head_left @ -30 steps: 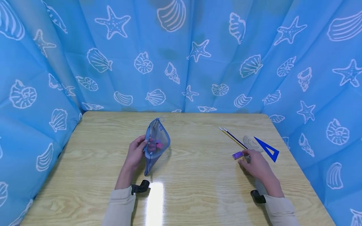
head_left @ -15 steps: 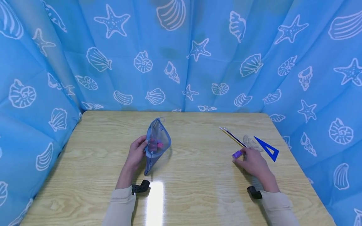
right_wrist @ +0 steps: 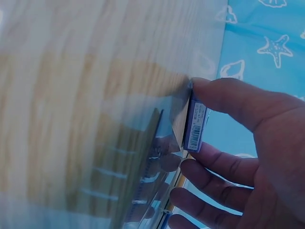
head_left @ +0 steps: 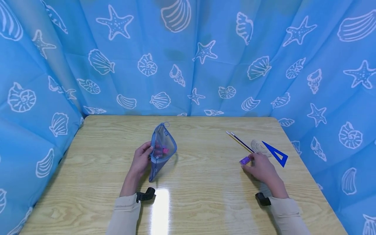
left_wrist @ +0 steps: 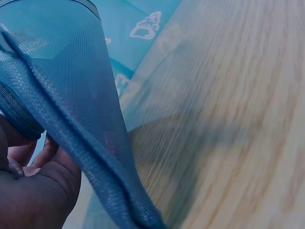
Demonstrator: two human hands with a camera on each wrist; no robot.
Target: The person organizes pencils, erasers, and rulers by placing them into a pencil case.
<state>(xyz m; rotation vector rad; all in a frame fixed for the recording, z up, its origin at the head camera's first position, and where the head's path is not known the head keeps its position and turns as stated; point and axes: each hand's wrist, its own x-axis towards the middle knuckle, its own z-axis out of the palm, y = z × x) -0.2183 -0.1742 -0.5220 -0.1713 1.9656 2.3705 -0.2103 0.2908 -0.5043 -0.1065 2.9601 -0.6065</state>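
Observation:
My left hand (head_left: 141, 160) grips one side of a blue mesh zip pencil pouch (head_left: 160, 164), whose mouth gapes upward. Inside the pouch lies a small pink item (head_left: 165, 150), too small to name. At the right of the table, my right hand (head_left: 263, 168) pinches a purple-sleeved eraser (head_left: 244, 160) between thumb and fingers. The right wrist view shows a barcode on the eraser (right_wrist: 196, 125), with the thumb at one end and a fingertip at the other. The eraser is on or very close to the tabletop; which of these I cannot tell.
Two pencils (head_left: 241, 142) lie just beyond the right hand, their near ends hidden by it. Beside them are a clear protractor (head_left: 259, 146) and a blue set square (head_left: 275, 154). A blue shell-print curtain (head_left: 182, 65) surrounds the wooden table (head_left: 199, 182).
My right hand has shifted a little to the left, and its thumb has come round to the eraser's near end. The eraser has turned slightly. The left hand and pouch stay almost still.

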